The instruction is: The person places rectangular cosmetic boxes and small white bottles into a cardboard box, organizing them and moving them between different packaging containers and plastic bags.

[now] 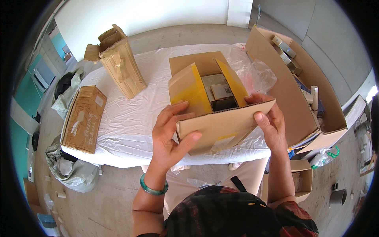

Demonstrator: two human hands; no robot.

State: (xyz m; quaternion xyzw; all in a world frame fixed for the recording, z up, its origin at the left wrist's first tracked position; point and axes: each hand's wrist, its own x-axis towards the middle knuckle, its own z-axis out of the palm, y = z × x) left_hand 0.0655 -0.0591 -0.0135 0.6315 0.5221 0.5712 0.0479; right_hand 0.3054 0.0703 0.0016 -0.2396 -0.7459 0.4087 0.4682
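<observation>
Head view: hands (167, 136) (274, 125) grip a carton (225, 124) over white cloth (128, 122), concrete floor (116, 199) around.

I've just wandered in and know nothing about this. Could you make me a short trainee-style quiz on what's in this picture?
1. On which of the person's wrists is the green bangle?
2. True or false: the left hand and the right hand are both touching the yellow-taped cardboard box.
3. Which of these can be seen inside that box?
A) a shoe
B) a smaller box
C) a glass jar

Key:
1. The left.
2. True.
3. B.
</observation>
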